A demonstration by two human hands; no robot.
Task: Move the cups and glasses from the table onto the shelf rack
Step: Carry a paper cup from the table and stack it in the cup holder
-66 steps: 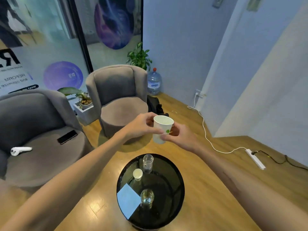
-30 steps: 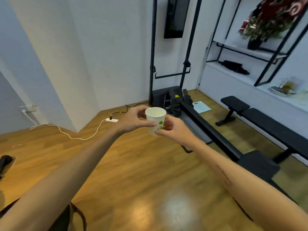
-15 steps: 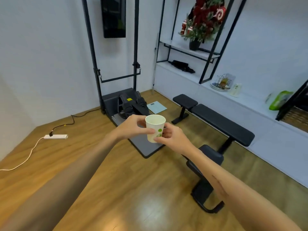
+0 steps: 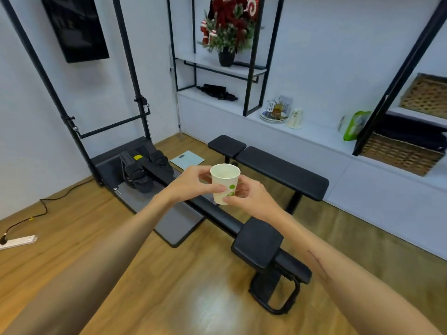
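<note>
One white paper cup (image 4: 224, 183) with a green print is held upright in the air, in the middle of the view, above the wooden floor (image 4: 193, 298). Two hands grasp it: the left hand (image 4: 191, 184) curls fingers and thumb around its left side, and the right hand (image 4: 251, 197) pinches its lower right side. Below and behind the cup stands one black rowing machine (image 4: 217, 213); to the right, one black bench (image 4: 271, 165). Along the far right wall runs the black-framed shelf rack (image 4: 256, 56), carrying one potted red plant (image 4: 227, 27), one plate (image 4: 273, 117), one pale cup (image 4: 295, 118), one green bag (image 4: 355, 125) and two wicker baskets (image 4: 399, 153). One power strip (image 4: 18, 241) lies far left.
</note>
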